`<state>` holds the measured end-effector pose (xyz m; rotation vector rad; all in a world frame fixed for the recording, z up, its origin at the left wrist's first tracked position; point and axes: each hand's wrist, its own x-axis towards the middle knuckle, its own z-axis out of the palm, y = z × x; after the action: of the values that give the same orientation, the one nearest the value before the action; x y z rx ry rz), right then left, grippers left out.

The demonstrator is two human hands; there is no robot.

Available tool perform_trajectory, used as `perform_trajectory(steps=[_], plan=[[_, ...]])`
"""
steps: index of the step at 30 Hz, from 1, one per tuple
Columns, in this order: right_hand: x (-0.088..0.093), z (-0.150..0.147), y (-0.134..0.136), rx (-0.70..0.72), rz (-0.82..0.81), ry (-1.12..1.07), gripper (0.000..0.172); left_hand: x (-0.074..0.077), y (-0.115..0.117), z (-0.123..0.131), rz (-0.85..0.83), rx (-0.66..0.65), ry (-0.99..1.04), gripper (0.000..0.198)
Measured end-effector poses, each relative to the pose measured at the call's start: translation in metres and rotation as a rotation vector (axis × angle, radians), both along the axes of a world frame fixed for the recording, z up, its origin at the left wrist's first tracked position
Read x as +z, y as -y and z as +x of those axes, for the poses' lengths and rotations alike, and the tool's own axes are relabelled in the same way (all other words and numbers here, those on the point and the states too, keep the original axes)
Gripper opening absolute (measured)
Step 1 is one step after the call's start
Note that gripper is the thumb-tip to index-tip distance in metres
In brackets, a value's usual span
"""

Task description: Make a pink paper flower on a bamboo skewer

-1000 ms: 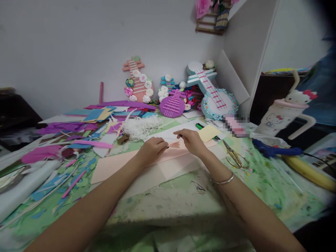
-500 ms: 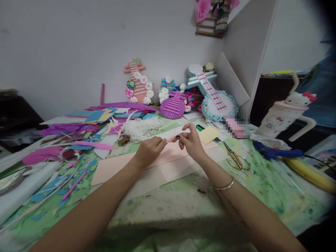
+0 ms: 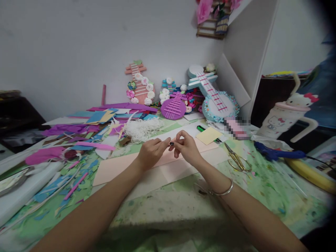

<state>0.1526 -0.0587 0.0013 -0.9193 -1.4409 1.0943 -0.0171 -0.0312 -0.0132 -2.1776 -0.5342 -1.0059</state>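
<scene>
Above a long peach foam sheet [image 3: 112, 170], my two hands meet at the fingertips. My left hand [image 3: 151, 153] is closed, thumb and forefinger pinching a small peach strip [image 3: 172, 139] that is mostly hidden by the fingers. Thumb and forefinger of my right hand [image 3: 187, 149] are pressed together at the strip's other end, its remaining fingers curled. A paler sheet [image 3: 181, 172] lies under the peach one. Right of my right hand are a yellow paper piece [image 3: 208, 135], a green marker [image 3: 201, 128] and gold-handled scissors [image 3: 238, 161].
Behind my hands lies a tangle of white string [image 3: 143, 129]. Decorated model instruments, including a purple one [image 3: 173, 107], lean at the wall. Coloured scraps [image 3: 54, 183] cover the left side. A blue glue gun [image 3: 278, 153], a banana [image 3: 312, 175] and a tumbler [image 3: 279, 120] stand or lie right.
My right hand has come closer to my left, its thumb and forefinger now pinched together at the strip. My left hand stays closed in nearly the same place.
</scene>
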Motion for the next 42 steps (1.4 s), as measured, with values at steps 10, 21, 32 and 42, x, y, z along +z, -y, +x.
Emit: perform_trajectory(steps=[10, 21, 32, 42], plan=[[-0.0037, 0.0022, -0.0019, -0.016, 0.054, 0.09, 0.021, -0.0003, 0.0004, -0.0034, -0.052, 0.055, 0.037, 0.013], [-0.0041, 0.0021, -0.004, -0.053, 0.008, 0.137, 0.019, 0.0035, -0.0022, -0.0085, 0.009, 0.127, 0.167, 0.012], [-0.0028, 0.0005, 0.0008, -0.12, 0.084, 0.18, 0.018, 0.0042, 0.0019, -0.0051, -0.005, 0.072, 0.133, 0.013], [-0.0041, 0.0035, 0.0003, -0.483, 0.667, 0.522, 0.013, 0.0021, 0.0051, -0.0025, -0.079, -0.018, 0.092, 0.013]])
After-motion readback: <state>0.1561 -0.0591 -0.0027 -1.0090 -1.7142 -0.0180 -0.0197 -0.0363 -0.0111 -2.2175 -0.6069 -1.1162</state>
